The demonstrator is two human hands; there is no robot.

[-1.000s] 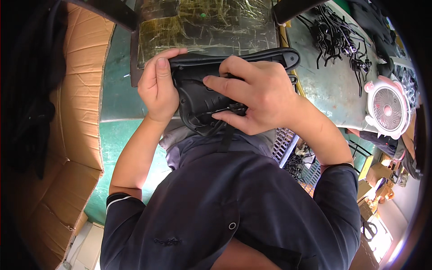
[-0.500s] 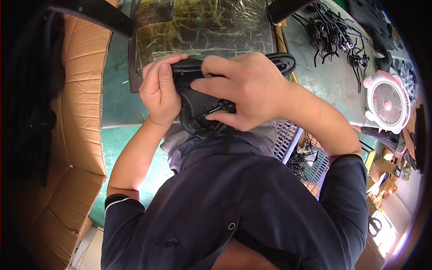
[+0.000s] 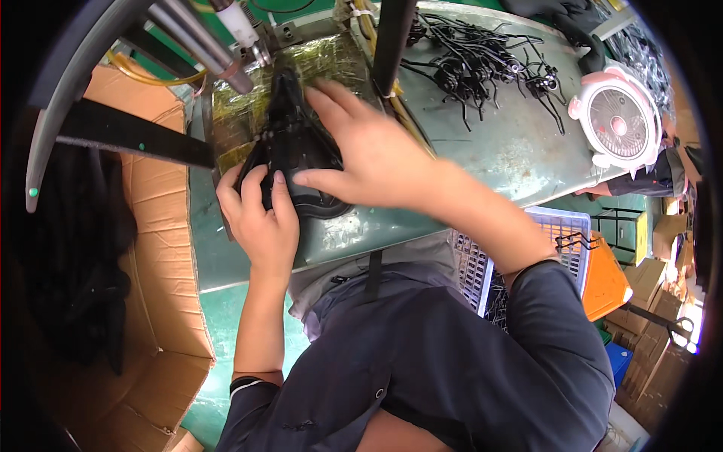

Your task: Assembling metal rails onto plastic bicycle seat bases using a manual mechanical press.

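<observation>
- While its wide end is met by the left hand [image 3: 260,222], the black saddle [image 3: 305,154] is laid on the taped board [image 3: 331,60], with its narrow nose pointed away from the body.
- By its long axis, tilted slightly left at the far end, the two hands are parted: the wide end is nearer the left, the nose nearer the right hand [image 3: 369,154].
- The left fingers are bent and slightly parted over the near left rim; whether it is pinched cannot be told.
- The right fingers are stretched forward beside the nose, blurred, with the thumb spread from them over the wide part; whether they are touching cannot be told.
- Room is bounded near the nose by a metal cylinder [image 3: 211,49] on the left, and by a dark post [image 3: 393,45] on the right.
- Between the wide end and the body, a strip of bench [image 3: 365,235] is seen.
- Levers [image 3: 474,68] are heaped well apart, rightward.
</observation>
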